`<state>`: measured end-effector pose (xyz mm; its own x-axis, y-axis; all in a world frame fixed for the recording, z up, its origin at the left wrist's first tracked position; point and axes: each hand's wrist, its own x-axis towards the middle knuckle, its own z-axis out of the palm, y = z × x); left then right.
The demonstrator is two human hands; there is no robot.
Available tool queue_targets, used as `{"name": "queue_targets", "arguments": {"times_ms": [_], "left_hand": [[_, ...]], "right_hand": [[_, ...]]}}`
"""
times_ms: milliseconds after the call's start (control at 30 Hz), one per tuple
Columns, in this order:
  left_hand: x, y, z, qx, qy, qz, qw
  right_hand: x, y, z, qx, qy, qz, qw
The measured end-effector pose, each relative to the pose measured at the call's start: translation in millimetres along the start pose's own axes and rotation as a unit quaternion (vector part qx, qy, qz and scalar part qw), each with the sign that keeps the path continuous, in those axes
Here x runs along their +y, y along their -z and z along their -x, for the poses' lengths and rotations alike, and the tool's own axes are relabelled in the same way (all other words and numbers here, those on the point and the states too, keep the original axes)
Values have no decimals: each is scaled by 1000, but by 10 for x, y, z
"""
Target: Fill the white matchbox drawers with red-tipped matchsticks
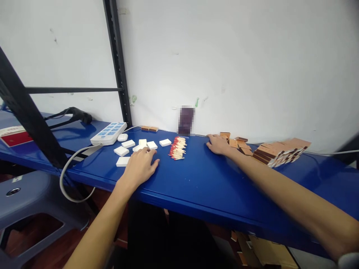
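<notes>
My left hand rests palm down at the left of the blue table, its thumb apart and its fingertips at a group of small white matchbox trays. It partly covers some of them. A heap of red-tipped matches lies between my hands. My right hand lies low on the table with its fingers stretched towards the wall. Just right of it are loose brown matchbox sleeves; its fingers partly hide the nearest ones. I see nothing held in either hand.
Stacked matchbox sleeves stand at the right. A white power strip, an earbud case and two brown boxes lie at the left and back. A black shelf post rises at left, above a grey stool.
</notes>
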<state>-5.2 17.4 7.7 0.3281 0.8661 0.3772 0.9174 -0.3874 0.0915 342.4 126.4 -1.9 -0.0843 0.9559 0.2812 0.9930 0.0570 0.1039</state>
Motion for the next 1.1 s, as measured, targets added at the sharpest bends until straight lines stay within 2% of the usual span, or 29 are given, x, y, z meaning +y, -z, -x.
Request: {"name": "queue_targets", "arguments": {"times_ms": [100,200,300,433,533,667,833,1100], "left_hand": [[-78,116,44,-15,-20,62,998],[-169,189,85,-42,-76,136,987],[-209,176,101,-56,-99,186,976],[-167,81,82,-45,-79,151,984],[-103,32,66,-46,-72,117,989],[-36,24,74,-28,-72,79,994],[5,41,105,1,-103,56,993],[183,142,152,-110,-159,183,964]], "right_hand": [[-49,-9,159,4,52,-17,998],[-79,39,433,34,149,-42,987],[-106,149,695,59,178,-28,982],[-335,307,909,79,216,-88,969],[-650,348,959,48,239,-184,952],[-983,320,894,32,225,-248,942],[-1067,294,784,27,165,-248,954],[-1076,289,777,1,150,-295,944]]}}
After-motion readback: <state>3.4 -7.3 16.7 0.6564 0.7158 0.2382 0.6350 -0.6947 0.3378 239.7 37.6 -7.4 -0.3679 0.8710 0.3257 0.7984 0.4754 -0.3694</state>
